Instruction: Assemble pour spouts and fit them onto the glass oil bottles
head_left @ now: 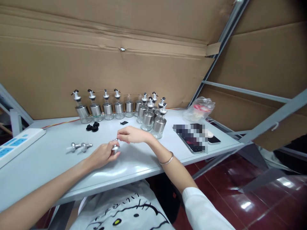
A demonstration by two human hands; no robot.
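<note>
Low over the desk [139,164], a worker's left hand [104,155] is curled tightly around a silver pour spout [115,149], while the right hand [131,134], just beyond it, bends at the wrist, fingertips pinched together on what looks like a small dark piece [117,139] atop the spout. The step appears to be delicate fitting, calling for a steady left hold and careful fingertip alignment.
</note>
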